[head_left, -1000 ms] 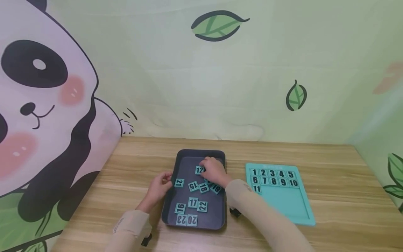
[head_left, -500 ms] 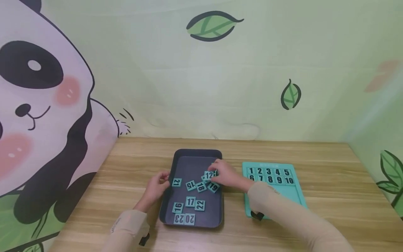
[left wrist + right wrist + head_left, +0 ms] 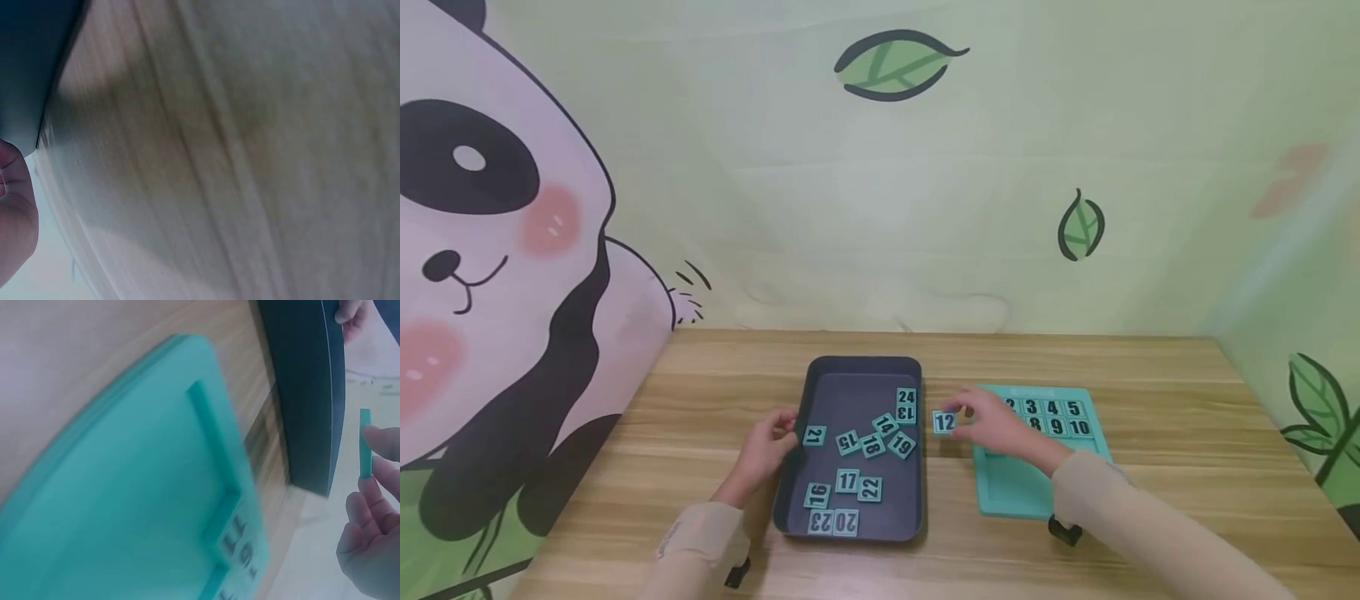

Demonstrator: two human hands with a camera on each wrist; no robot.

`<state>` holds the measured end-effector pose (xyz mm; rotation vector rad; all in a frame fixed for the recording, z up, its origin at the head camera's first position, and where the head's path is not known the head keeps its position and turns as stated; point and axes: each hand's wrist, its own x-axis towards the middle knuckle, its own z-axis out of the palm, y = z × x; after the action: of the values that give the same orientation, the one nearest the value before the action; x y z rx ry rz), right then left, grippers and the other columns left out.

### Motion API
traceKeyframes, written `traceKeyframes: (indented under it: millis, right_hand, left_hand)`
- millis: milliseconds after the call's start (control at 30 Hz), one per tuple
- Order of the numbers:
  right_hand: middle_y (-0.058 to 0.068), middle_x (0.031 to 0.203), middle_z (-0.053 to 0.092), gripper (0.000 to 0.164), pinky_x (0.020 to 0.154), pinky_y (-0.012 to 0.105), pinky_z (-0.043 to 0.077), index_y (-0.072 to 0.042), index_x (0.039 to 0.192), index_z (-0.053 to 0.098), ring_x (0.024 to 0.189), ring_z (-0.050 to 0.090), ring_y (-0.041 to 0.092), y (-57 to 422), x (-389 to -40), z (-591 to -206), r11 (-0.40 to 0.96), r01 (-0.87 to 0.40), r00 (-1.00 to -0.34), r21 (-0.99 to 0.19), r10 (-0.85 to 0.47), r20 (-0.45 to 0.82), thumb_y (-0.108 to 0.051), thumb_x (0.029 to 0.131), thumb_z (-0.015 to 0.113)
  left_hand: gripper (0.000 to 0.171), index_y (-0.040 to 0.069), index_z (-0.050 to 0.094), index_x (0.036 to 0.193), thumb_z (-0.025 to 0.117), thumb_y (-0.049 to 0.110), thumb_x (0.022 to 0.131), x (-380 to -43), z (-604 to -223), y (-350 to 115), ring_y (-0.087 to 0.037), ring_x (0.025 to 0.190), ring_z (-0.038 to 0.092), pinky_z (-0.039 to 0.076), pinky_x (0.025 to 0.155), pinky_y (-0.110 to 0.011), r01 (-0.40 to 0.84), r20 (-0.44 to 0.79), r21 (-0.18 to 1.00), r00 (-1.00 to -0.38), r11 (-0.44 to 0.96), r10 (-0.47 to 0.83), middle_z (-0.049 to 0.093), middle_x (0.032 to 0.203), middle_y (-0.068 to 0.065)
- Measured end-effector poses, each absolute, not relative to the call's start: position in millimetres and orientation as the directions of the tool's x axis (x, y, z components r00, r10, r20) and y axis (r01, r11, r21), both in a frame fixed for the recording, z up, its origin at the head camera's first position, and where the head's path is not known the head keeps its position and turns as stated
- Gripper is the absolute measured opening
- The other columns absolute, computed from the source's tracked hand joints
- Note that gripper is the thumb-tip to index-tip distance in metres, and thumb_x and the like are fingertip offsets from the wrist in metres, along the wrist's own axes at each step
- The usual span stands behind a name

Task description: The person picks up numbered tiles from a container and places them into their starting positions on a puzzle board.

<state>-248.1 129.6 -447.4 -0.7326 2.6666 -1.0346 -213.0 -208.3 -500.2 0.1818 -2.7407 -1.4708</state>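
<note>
My right hand (image 3: 997, 425) pinches a turquoise square number tile (image 3: 943, 422) marked 12 between thumb and fingertips. It is in the air between the dark tray (image 3: 853, 392) and the turquoise number board (image 3: 1015, 496). In the right wrist view that tile (image 3: 365, 447) shows edge-on at the fingertips. At the tray's left side, my left hand (image 3: 765, 454) holds the rim with its fingertips. Tiles 1 to 11 lie in the board's upper rows, some hidden behind the right hand and wrist. Loose tiles lie about the tray, among them 17 (image 3: 847, 481) and 21 (image 3: 814, 435).
Tiles 24 (image 3: 907, 397) and 13 lie against the tray's right wall. Tiles 23 and 20 (image 3: 846, 522) lie near its front wall. A wooden table (image 3: 737, 358) carries tray and board. Behind it hangs a printed backdrop (image 3: 820, 208) with a panda and leaves.
My right hand has carried tile 12 out of the tray, rightward towards the board. Tiles 24 and 13 have come into sight. The left hand stays at the tray's rim.
</note>
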Motion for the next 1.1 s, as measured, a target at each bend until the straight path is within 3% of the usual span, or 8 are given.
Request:
traceKeyframes:
  millis: [133,367,667,933,1100]
  right_hand:
    - [0.002,0.098,0.056,0.033,0.063,0.026,0.042,-0.01,0.108,0.061,0.082,0.048,0.019,148,-247,-453,0.639,-0.345,-0.874,-0.688,-0.485,-0.012,-0.012,0.075,0.065]
    - [0.004,0.104,0.056,0.034,0.062,0.024,0.041,-0.008,0.109,0.059,0.082,0.048,0.019,174,-247,-462,0.666,-0.281,-0.908,-0.691,-0.417,-0.032,-0.011,0.075,0.065]
    - [0.006,0.09,0.052,0.033,0.054,0.023,0.037,-0.006,0.106,0.06,0.07,0.041,0.016,205,-244,-475,0.695,-0.26,-0.932,-0.671,-0.362,-0.014,-0.007,0.074,0.065]
    - [0.005,0.09,0.053,0.033,0.056,0.023,0.037,-0.003,0.106,0.061,0.069,0.041,0.014,218,-245,-486,0.738,-0.271,-0.934,-0.618,-0.358,-0.017,-0.007,0.074,0.065]
    - [0.003,0.094,0.054,0.031,0.061,0.024,0.039,-0.008,0.105,0.061,0.074,0.044,0.013,220,-244,-493,0.779,-0.252,-0.939,-0.574,-0.339,-0.048,-0.01,0.074,0.065]
  left_hand:
    - [0.034,0.0,0.053,0.114,0.053,0.002,0.08,-213,-501,-208,-0.027,0.091,0.056,0.05,0.074,-0.034,-0.101,-0.039,0.831,-0.992,0.546,-0.124,0.054,0.1,-0.014]
    - [0.035,0.002,0.051,0.117,0.052,0.004,0.082,-212,-501,-208,-0.028,0.094,0.055,0.05,0.076,-0.035,-0.126,-0.064,0.825,-0.989,0.551,-0.13,0.053,0.102,-0.014]
    - [0.036,-0.001,0.051,0.117,0.052,0.003,0.082,-212,-498,-207,-0.024,0.09,0.055,0.05,0.072,-0.032,-0.11,-0.053,0.826,-0.992,0.552,-0.117,0.054,0.101,-0.015]
    - [0.035,0.0,0.051,0.118,0.052,0.004,0.083,-212,-497,-208,-0.025,0.091,0.054,0.049,0.073,-0.032,-0.112,-0.059,0.826,-0.992,0.552,-0.113,0.053,0.102,-0.015]
    - [0.035,0.001,0.051,0.118,0.052,0.004,0.083,-212,-498,-207,-0.025,0.092,0.053,0.049,0.073,-0.032,-0.117,-0.063,0.829,-0.991,0.548,-0.116,0.053,0.102,-0.014]
